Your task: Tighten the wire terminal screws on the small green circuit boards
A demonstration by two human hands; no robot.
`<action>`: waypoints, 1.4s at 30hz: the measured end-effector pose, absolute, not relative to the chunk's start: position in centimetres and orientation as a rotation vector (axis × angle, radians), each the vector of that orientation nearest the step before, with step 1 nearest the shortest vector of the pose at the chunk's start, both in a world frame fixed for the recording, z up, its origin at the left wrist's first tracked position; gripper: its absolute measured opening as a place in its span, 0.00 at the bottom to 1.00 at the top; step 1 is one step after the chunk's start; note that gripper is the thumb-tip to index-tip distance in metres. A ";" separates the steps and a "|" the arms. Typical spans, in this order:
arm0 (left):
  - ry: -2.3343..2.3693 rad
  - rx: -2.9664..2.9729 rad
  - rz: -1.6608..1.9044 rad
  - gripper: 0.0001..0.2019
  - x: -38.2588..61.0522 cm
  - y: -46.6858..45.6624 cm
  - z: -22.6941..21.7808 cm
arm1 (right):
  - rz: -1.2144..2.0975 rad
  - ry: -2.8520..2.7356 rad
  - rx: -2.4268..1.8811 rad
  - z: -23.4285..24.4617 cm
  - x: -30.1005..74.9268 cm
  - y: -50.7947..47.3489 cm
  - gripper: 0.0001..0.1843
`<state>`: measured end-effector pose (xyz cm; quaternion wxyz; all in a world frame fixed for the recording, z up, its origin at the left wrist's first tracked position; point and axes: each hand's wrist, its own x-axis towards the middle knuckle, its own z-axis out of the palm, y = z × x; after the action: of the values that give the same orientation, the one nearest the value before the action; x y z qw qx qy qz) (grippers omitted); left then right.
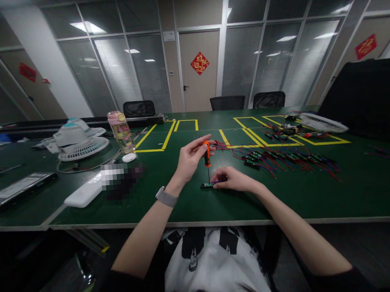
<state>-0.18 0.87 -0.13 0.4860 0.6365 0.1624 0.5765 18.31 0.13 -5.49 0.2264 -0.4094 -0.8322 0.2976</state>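
My left hand point(191, 157) is closed around the orange and black handle of a small screwdriver point(207, 156), held upright with its tip down on a small green circuit board point(207, 185) lying on the green table point(186, 205). My right hand point(233, 179) rests on the table just right of the board, fingers pinched on its right end. A grey watch sits on my left wrist.
A spread of several green boards with red and blue wires point(284, 159) lies to the right. A white fan point(78, 144), a pink-lidded bottle point(121, 131), a white mouse point(129, 157) and a white flat device point(84, 195) stand left. Another fan grille point(321, 122) lies far right.
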 end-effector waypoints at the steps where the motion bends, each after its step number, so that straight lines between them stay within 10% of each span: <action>1: 0.443 1.572 1.445 0.18 -0.2 0.8 -0.1 | 0.817 -2.296 -1.128 -5.5 18.3 0.1 0.11; 42: 0.388 1.669 1.437 0.15 -0.3 0.6 0.1 | 0.804 -2.308 -1.126 -5.6 18.4 0.3 0.11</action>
<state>-0.34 0.62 0.06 0.4373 0.6711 0.1559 0.5780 18.37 0.30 -5.65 0.2236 -0.4079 -0.8360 0.2911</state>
